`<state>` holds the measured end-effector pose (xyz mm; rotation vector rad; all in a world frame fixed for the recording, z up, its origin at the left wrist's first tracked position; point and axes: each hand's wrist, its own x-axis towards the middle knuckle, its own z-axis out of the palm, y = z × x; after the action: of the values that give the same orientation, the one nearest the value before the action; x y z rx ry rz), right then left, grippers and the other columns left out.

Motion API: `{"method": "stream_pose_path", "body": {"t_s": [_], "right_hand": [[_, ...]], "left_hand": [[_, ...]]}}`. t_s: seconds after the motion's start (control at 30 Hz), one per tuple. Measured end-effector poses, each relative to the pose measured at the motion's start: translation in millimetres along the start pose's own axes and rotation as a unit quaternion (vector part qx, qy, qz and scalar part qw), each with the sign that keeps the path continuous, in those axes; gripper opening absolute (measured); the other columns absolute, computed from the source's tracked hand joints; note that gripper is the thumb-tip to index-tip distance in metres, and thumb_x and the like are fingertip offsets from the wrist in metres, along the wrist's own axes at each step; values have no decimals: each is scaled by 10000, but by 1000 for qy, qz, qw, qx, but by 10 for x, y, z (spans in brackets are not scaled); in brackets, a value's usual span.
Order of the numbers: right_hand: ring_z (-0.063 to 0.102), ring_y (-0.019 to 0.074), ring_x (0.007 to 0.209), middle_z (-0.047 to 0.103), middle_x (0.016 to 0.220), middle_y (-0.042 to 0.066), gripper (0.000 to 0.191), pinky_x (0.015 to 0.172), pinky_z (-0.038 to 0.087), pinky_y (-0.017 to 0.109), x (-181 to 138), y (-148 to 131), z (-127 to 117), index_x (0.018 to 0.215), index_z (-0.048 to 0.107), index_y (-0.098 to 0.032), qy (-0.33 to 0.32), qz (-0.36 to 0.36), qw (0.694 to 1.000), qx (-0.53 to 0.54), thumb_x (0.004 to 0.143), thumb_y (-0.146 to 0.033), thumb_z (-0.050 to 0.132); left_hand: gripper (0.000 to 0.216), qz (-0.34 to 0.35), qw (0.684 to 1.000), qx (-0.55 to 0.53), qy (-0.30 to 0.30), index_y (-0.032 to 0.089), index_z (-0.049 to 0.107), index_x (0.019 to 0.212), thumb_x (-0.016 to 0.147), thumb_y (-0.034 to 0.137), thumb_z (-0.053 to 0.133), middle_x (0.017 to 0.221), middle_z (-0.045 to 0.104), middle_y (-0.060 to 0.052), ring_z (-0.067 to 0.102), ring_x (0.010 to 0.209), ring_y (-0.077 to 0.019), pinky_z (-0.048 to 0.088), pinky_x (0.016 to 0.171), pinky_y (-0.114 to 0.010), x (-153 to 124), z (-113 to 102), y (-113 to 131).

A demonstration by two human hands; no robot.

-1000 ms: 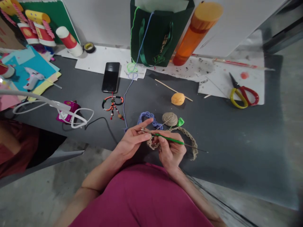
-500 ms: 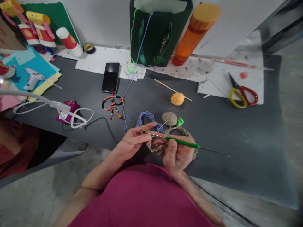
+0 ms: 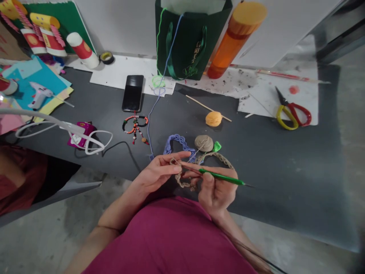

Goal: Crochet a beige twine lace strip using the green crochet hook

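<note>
My right hand (image 3: 216, 188) is closed around a green-handled crochet hook (image 3: 222, 177), whose metal tip points left into a beige crocheted strip (image 3: 185, 182). My left hand (image 3: 159, 171) pinches that strip at the hook's tip, with the index finger stretched out over it. The strip curves away behind my right hand on the dark table (image 3: 285, 160). A beige yarn ball (image 3: 203, 142) lies just beyond my hands, its strand running down to the work. A blue crocheted piece (image 3: 173, 140) lies beside it.
An orange yarn ball (image 3: 213, 118) and wooden stick lie further back. Behind stand a green bag (image 3: 185, 42), an orange bottle (image 3: 234, 38), a phone (image 3: 133, 93) and a beaded charm (image 3: 135, 125). Scissors (image 3: 292, 110) lie at right; cables, a glue gun (image 3: 38, 93) and craft paper at left.
My right hand has drawn the hook rightward and back from the strip, then settled slightly lower. My left hand keeps its pinch, barely shifted.
</note>
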<state>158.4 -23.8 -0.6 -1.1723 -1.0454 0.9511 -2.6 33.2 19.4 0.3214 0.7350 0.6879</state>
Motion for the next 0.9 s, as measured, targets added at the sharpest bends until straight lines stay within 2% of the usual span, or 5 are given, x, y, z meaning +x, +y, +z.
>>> {"method": "stream_pose_path", "body": {"t_s": [0.23,0.47,0.73,0.83,0.9], "right_hand": [[774,237,558,787,716,-3,186,423,592,340,90,-147,65,986,527,-325,-2,95,992,76,1046,-486,600],[622,139,395,732,615,-46,247,310,415,213,143,-54,141,935,605,-280,-1,183,967,175,972,-508,692],[553,79,368,795,825,-5,196,361,487,211,109,68,149,933,655,-247,-11,110,983,146,974,-430,713],[694,120,554,801,1028,51,91,439,554,234,122,155,41,990,705,-250,-34,51,997,45,941,-315,746],[738,145,639,792,993,46,142,520,606,256,166,236,-24,1076,731,-258,-31,23,998,-42,935,-248,718]], "left_hand": [[373,-48,992,-48,-105,204,858,1048,680,206,919,934,832,-51,714,801,-147,504,839,-294,35,-94,-59],[405,27,997,7,-67,242,869,1076,682,276,958,806,797,-26,656,673,-137,523,771,-322,23,38,-70],[340,186,957,203,94,297,856,1152,814,317,885,877,760,-7,635,783,-136,543,822,-287,-20,54,-146],[320,216,952,202,77,301,854,1166,850,358,854,769,709,0,594,705,-128,535,726,-276,-19,-2,-146],[325,226,957,177,48,302,854,1164,847,373,856,705,683,6,570,645,-117,525,680,-273,-13,-20,-138]]}}
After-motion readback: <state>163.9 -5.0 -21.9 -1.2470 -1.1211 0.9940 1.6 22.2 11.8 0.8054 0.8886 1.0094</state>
